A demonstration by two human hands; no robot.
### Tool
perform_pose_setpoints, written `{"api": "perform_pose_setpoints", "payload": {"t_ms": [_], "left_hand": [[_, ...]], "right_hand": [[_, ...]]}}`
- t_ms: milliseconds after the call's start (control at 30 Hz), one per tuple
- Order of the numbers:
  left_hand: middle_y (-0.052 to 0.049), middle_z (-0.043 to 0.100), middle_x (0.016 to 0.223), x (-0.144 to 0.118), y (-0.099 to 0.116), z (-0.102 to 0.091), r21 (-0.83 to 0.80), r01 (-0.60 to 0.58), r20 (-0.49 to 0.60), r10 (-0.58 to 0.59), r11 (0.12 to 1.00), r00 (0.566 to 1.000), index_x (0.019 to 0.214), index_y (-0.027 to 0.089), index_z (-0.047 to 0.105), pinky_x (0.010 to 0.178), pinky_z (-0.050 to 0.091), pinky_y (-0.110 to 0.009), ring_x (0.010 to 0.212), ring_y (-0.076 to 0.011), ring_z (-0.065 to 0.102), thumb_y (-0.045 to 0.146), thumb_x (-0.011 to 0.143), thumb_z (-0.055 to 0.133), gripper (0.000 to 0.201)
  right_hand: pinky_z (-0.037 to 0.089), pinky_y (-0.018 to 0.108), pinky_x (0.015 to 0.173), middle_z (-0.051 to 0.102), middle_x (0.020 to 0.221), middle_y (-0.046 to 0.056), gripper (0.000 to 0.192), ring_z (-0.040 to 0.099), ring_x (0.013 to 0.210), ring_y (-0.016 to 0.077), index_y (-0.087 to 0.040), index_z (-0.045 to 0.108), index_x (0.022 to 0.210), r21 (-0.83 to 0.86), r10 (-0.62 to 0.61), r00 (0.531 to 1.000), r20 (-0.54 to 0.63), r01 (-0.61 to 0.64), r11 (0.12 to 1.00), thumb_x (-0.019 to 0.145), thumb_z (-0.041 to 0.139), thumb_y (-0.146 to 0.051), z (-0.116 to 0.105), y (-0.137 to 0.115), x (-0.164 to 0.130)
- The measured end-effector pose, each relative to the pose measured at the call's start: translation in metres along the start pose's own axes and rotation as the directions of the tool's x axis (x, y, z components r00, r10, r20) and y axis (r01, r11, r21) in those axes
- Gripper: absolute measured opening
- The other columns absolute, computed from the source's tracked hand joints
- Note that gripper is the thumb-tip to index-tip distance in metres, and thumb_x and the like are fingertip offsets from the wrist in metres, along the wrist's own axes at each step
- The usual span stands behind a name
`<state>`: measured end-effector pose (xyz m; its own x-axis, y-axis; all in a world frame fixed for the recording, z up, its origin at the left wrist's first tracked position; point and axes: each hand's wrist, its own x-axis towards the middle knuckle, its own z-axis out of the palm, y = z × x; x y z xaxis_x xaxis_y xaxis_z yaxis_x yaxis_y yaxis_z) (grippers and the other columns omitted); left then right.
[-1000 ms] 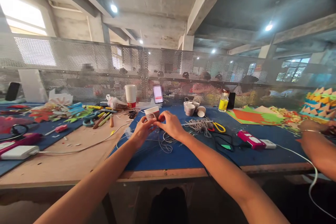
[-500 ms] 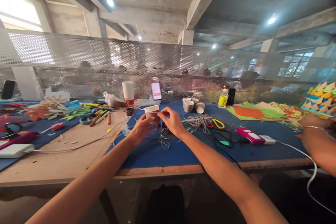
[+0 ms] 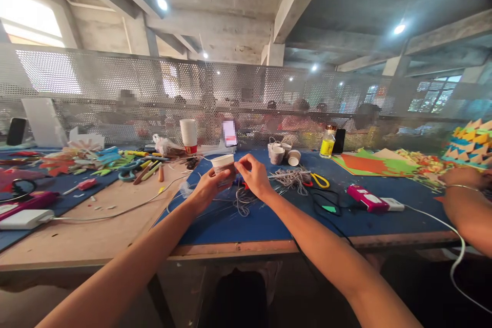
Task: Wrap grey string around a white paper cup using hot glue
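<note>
The left hand (image 3: 207, 187) is closing its grip around a small paper cup (image 3: 223, 165), holding it upright just above the counter (image 3: 246, 225). The right hand (image 3: 254, 177) is pinching at the cup's side, fingertips together. The cup is white-rimmed and brownish below, with loose grey string (image 3: 242, 200) lying beneath.

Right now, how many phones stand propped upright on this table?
3: one phone with a lit screen behind the paper cup, a dark phone by the yellow bottle, another far left. Clutter may hide more.
</note>
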<state>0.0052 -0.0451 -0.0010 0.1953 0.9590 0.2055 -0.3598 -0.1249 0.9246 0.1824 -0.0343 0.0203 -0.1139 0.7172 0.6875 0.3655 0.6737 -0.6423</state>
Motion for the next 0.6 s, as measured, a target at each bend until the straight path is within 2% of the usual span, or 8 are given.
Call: {"api": "perform_pose_setpoints", "payload": {"t_ms": [233, 600], "left_hand": [[-0.014, 0.073, 0.13, -0.0019, 0.0016, 0.0013, -0.017, 0.001, 0.017, -0.001, 1.0, 1.0, 0.126, 0.019, 0.072, 0.099, 0.052, -0.039, 0.115, -0.0279, 0.07, 0.031, 0.077, 0.086, 0.052], [-0.016, 0.073, 0.131, -0.0024, 0.0021, 0.0024, -0.024, 0.006, 0.018, -0.005, 1.0, 1.0, 0.126, 0.017, 0.072, 0.098, 0.052, -0.041, 0.114, -0.03, 0.071, 0.032, 0.073, 0.088, 0.057]], "right_hand": [[0.052, 0.027, 0.079, 0.071, 0.078, -0.001, 0.02, 0.07, 0.077, 0.017, -0.024, 0.057, 0.083, 0.001, -0.009, 1.0, -0.004, 0.009, 1.0, 0.096, 0.059, -0.038, -0.0024, -0.0019, 0.0], [0.051, 0.026, 0.078, 0.071, 0.077, -0.002, 0.017, 0.069, 0.075, 0.0163, -0.024, 0.057, 0.082, 0.003, 0.02, 1.0, -0.006, -0.02, 1.0, 0.095, 0.059, -0.036, -0.0032, -0.0028, 0.0006]]}}
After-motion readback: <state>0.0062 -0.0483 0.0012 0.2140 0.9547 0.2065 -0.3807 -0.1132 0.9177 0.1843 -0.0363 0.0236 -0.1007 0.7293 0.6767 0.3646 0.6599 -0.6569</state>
